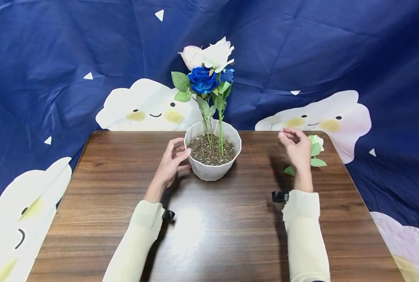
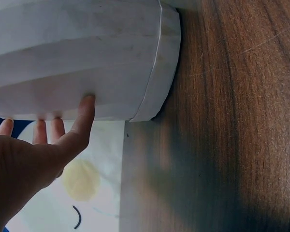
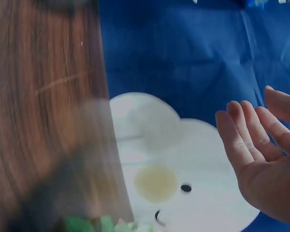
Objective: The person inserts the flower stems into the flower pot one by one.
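Note:
A white faceted flowerpot [image 1: 213, 172] filled with dark soil stands near the table's far edge. Upright in it are artificial-looking stems with a blue rose [image 1: 203, 80], a second blue bloom partly hidden, a white rose [image 1: 218, 55] and a pale pink one [image 1: 192, 57]. My left hand [image 1: 173, 160] rests its fingertips against the pot's left side; the left wrist view shows them touching the wall [image 2: 77, 82]. My right hand [image 1: 297, 149] hovers right of the pot, holding nothing, fingers loosely bent. Beyond it, a white rose with green leaves [image 1: 316, 149] lies on the table, partly hidden.
The brown wooden table [image 1: 230, 235] ends just behind the pot. A blue cloth [image 1: 301, 47] with cloud faces and white triangles hangs behind and beside it. Black straps with small devices sit at both wrists.

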A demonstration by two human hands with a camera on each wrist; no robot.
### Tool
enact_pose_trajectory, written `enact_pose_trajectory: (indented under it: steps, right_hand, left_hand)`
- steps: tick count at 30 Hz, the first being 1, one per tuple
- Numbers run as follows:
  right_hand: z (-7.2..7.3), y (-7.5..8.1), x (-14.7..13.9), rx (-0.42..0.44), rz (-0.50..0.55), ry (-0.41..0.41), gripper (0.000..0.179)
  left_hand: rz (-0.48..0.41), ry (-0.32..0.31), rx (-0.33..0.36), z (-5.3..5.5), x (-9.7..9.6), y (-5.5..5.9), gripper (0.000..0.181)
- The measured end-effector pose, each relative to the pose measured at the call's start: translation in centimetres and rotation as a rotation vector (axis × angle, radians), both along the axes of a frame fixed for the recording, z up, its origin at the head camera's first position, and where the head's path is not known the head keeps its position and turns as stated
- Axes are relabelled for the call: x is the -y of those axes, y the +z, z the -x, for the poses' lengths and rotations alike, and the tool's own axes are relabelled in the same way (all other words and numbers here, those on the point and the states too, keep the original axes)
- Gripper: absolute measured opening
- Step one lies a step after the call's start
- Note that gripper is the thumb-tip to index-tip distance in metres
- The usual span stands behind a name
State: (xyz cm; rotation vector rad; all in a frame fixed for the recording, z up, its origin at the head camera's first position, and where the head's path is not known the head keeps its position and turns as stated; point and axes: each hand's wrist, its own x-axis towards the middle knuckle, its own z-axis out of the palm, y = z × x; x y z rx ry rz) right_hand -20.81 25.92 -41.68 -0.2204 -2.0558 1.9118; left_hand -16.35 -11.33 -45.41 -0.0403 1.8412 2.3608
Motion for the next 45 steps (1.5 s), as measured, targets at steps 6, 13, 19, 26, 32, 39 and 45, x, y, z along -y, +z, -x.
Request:
enact_pose_trajectory:
  steps: [6,13,19,26,32,39,45]
  right_hand:
    - [-1.0,-0.3,-1.8,0.032,0.174,-0.044,0.014]
    - [-1.8,-1.2,-4.1,0.049,0.295,-0.112,0.014]
    - [-2.8,-2.2,-6.1,0.111,0.382,-0.141,0.013]
    - [-4.4,-3.8,-8.0,0.243,0.392,-0.110,0.009]
    - [-5.4,-5.5,-9.0,0.319,0.366,-0.058,0.006]
    - [-6.4,-7.1,-9.7,0.451,0.293,-0.066,0.010]
    - [-6.9,-7.5,-10.0,0.520,0.239,-0.101,0.011]
  left_hand:
    - [0.001,0.000,-0.006,0.0,0.0,0.0,0.052]
    - [-0.001,-0.001,-0.020,0.1,0.0,-0.3,0.052]
    - [-0.004,-0.005,-0.022,0.1,0.1,-0.4,0.052]
    - [-0.003,-0.007,-0.020,0.1,0.0,-0.3,0.053]
    - [-0.003,-0.007,-0.024,0.1,0.0,-0.4,0.053]
    - [-0.004,-0.007,-0.027,0.1,0.0,-0.4,0.053]
    - [-0.005,-0.004,-0.027,0.2,0.0,-0.5,0.053]
